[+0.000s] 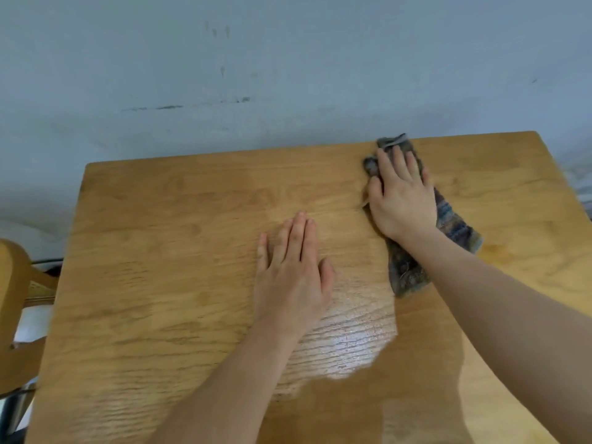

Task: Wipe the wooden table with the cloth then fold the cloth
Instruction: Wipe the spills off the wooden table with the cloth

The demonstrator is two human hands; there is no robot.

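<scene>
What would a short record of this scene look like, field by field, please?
table: wooden, glare patch near middle
cloth: dark, striped, rumpled, reaching the far edge
right hand: flat on the cloth, pressing it down
left hand: flat on bare wood, apart from the cloth
folding: not yet done
background: pale wall; wooden chair at left

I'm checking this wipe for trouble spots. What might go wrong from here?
1. The crumpled grey-blue woven cloth reaches the far edge of the light wooden table under the flat right hand; pushing further may slide it off towards the grey wall.
2. The cloth lies bunched in a narrow strip, so each pass probably covers little and may leave streaks.
3. The left hand rests flat on the table, in the way of a leftward sweep.
</scene>
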